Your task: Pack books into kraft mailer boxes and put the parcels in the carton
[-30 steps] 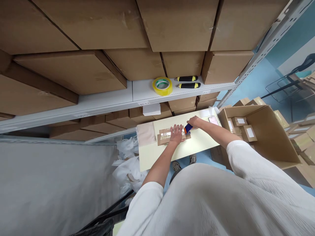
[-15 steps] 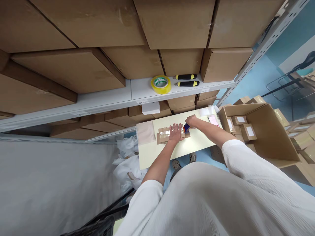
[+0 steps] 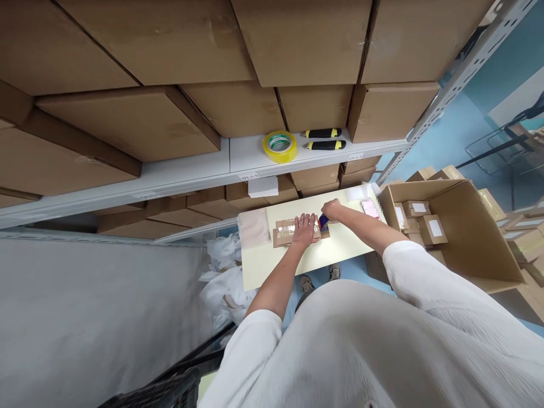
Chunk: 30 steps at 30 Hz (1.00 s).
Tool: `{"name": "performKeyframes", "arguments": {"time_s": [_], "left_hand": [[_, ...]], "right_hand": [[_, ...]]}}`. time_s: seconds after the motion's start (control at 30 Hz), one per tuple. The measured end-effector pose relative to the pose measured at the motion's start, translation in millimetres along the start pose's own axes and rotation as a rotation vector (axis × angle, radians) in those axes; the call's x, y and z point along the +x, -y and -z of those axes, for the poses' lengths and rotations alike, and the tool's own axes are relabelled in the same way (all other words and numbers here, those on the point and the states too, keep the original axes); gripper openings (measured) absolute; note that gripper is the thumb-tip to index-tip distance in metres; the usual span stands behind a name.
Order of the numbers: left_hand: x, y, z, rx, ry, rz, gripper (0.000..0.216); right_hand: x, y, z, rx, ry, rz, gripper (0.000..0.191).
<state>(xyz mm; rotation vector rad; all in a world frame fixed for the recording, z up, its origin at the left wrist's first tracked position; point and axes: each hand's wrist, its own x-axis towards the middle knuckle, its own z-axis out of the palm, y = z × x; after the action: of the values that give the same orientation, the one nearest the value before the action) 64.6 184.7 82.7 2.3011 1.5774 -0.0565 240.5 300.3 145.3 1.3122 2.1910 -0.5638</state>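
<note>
Firstly, left hand (image 3: 305,229): palm down, fingers extended and slightly parted, laid over a taped cardboard package (image 3: 285,229); presses on top, grips nothing visible. Right hand (image 3: 331,209): fingers curled tightly round a blue-and-orange tool (image 3: 323,220), mostly hidden by the fist, at the package's right end.

Package: brown, with strips of glossy tape; lies flat on a pale yellow table (image 3: 263,266), mid-length.

Also on the table: one pale pinkish sheet (image 3: 254,228), left end; one pink-and-white item (image 3: 370,208), right end, partly pixelated; translucent white wrapping (image 3: 357,194), far right corner.

Beside the table, right: one large open carton (image 3: 471,226), containing small boxes (image 3: 432,228) with white labels. Left: crumpled white plastic (image 3: 225,289).

Beyond, on a grey shelf (image 3: 250,153): one roll of yellow tape (image 3: 280,158); two black-and-yellow cutters (image 3: 324,133), side by side; brown cartons (image 3: 153,122), stacked behind.

Lower left: black crate (image 3: 165,391), partly in view.
</note>
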Motion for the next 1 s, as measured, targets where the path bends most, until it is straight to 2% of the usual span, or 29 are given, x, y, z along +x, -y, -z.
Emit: {"name": "performKeyframes", "arguments": {"time_s": [0.13, 0.2, 0.27, 0.37, 0.5, 0.6, 0.67, 0.73, 0.8, 1.0], "left_hand": [[0, -1, 3, 0.009, 0.012, 0.009, 0.113], [0, -1, 4, 0.013, 0.022, 0.016, 0.113], [0, -1, 5, 0.016, 0.027, 0.018, 0.113], [0, -1, 5, 0.021, 0.017, 0.019, 0.112], [0, -2, 4, 0.038, 0.041, 0.035, 0.116], [-1, -2, 5, 0.038, 0.040, 0.043, 0.118], [-2, -3, 6, 0.033, 0.035, 0.046, 0.118], [-3, -3, 7, 0.025, 0.032, 0.047, 0.118], [-3, -3, 7, 0.016, 0.032, 0.049, 0.119], [-5, -4, 6, -0.037, 0.025, 0.046, 0.127]], "right_hand": [[-13, 7, -1, -0.123, 0.098, -0.016, 0.049], [-24, 15, -10, -0.166, 0.112, -0.007, 0.044], [-33, 24, -21, -0.177, 0.129, 0.005, 0.032], [-38, 22, -25, -0.159, 0.136, 0.024, 0.032], [-38, -10, -3, -0.169, 0.121, 0.006, 0.043], [-48, -38, 13, -0.070, 0.146, -0.034, 0.056], [-59, -53, 15, 0.037, 0.191, -0.069, 0.063], [-70, -65, 11, 0.165, 0.196, -0.112, 0.069], [-79, -77, 3, 0.282, 0.143, -0.160, 0.071], [-88, -90, -35, 0.417, -0.002, -0.216, 0.050]]}}
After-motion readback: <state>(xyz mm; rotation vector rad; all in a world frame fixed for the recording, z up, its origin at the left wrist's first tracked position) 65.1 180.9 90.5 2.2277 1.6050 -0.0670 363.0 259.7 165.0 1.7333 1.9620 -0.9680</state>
